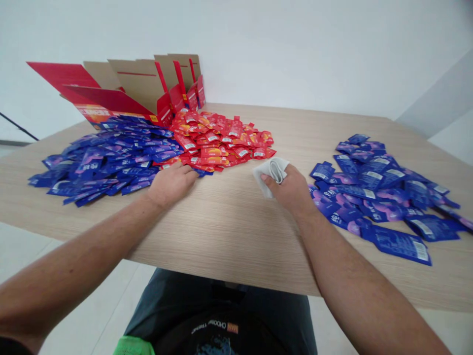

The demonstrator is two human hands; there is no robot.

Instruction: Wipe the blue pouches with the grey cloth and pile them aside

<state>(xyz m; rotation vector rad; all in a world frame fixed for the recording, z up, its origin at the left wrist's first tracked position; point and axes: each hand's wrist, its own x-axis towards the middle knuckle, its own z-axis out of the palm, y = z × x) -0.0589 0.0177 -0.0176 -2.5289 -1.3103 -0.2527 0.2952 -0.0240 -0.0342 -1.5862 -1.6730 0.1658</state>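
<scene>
Right hand (pixel 290 190) pinching a folded white cloth (pixel 266 177) on the wood-look table (pixel 221 236), while the left hand (pixel 172 185) lies open, fingers just touching the blue sachet pile (pixel 107 160) beside the red sachets (pixel 221 143).

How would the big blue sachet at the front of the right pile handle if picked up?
The blue sachet looks light and floppy, since it lies thin and flat over its neighbours. Its glossy film probably slides easily, and seems unlikely to roll.
</scene>
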